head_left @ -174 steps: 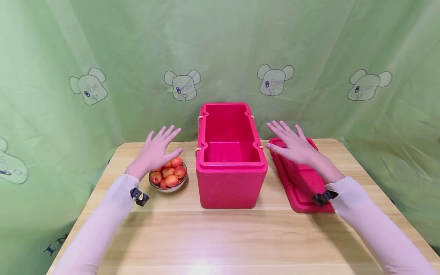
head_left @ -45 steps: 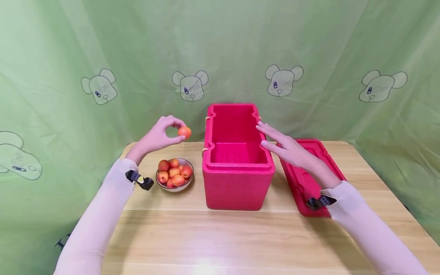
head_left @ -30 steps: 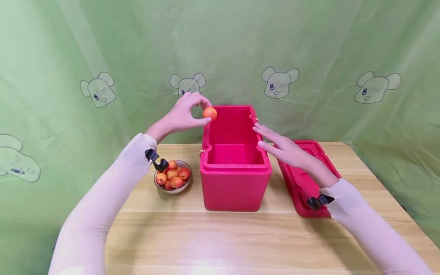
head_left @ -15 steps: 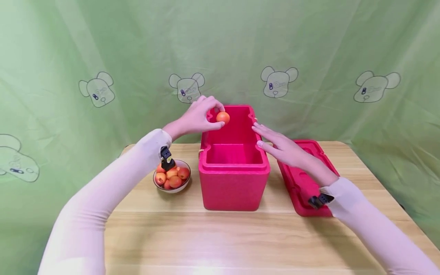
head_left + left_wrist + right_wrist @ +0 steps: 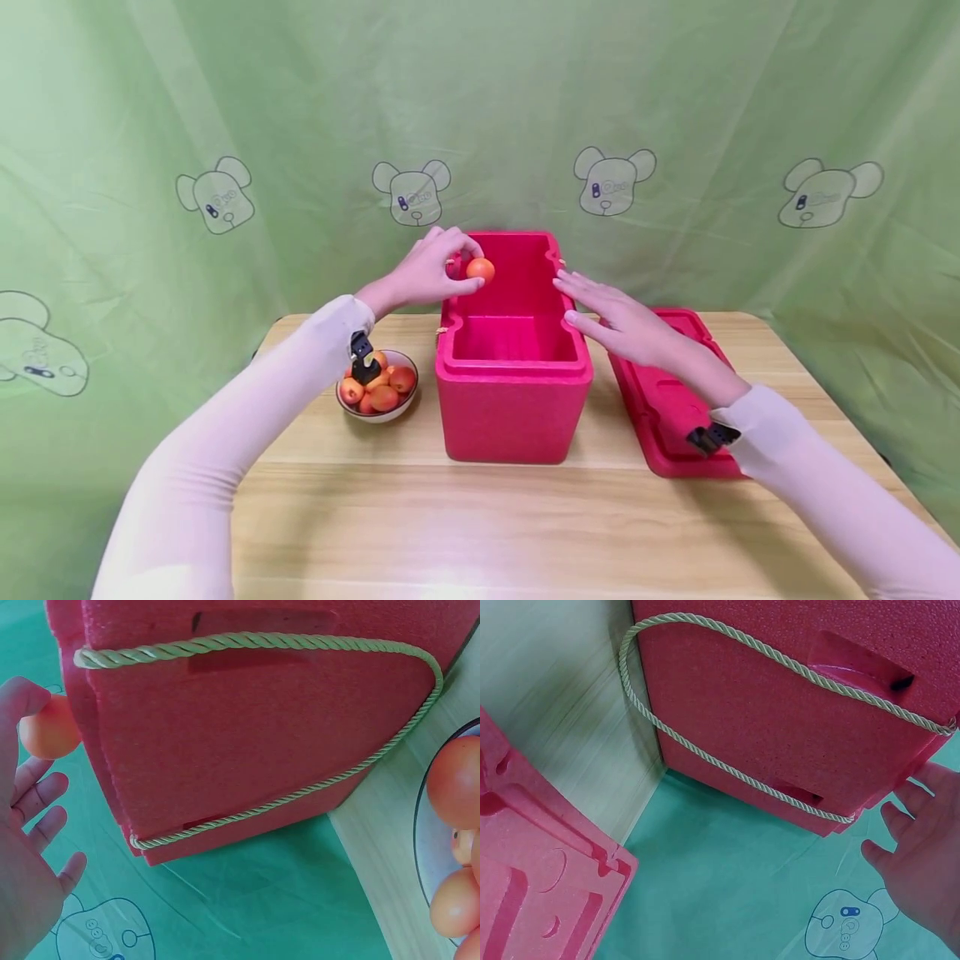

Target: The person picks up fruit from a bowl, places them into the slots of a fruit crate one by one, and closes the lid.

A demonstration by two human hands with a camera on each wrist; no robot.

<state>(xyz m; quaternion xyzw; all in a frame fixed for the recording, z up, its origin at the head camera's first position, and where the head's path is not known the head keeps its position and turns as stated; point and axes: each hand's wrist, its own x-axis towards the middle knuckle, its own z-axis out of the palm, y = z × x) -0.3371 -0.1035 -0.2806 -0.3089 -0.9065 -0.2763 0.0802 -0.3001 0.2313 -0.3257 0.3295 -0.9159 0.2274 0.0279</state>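
Note:
My left hand pinches an orange-red apricot between thumb and fingers, over the left side of a deep red foam box with its top uncovered. In the left wrist view the apricot shows beside the box's rim, the other fingers spread loosely. My right hand lies with straight fingers at the box's right rim; the right wrist view shows this hand by the rim too. A bowl of several apricots stands left of the box, partly behind my left wrist camera.
The red lid lies on the wooden table right of the box, partly under my right forearm. Rope handles hang on the box's sides. A green curtain with bear drawings closes off the back.
My left hand has taken an apricot from the bowl and carried it right over the box, lately dropping slightly lower. My right hand has moved left to the box's rim.

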